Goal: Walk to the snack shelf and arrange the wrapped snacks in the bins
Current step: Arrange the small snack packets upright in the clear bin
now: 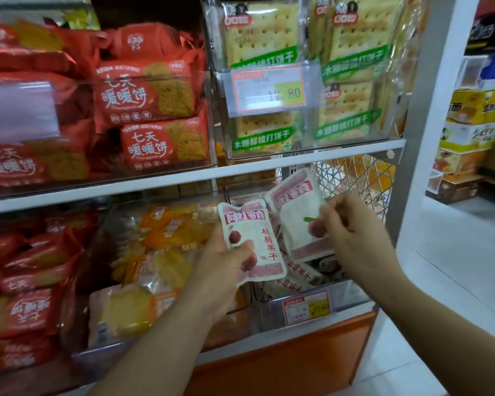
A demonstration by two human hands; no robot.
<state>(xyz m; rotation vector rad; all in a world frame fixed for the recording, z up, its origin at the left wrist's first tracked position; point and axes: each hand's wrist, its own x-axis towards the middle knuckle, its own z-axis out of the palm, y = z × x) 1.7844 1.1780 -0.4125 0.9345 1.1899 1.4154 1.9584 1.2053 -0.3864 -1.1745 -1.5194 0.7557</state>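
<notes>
Two white snack packets are up over the lower right bin [312, 298], the left hand [226, 261] gripping one packet [255, 241], the right hand [352, 224] pinching the other packet [296, 212]

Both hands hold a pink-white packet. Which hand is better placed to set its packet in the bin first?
Probably right. The right hand pinches the right packet directly over the bin of matching packets; the left hand holds the left packet at the bin's left edge.
</notes>
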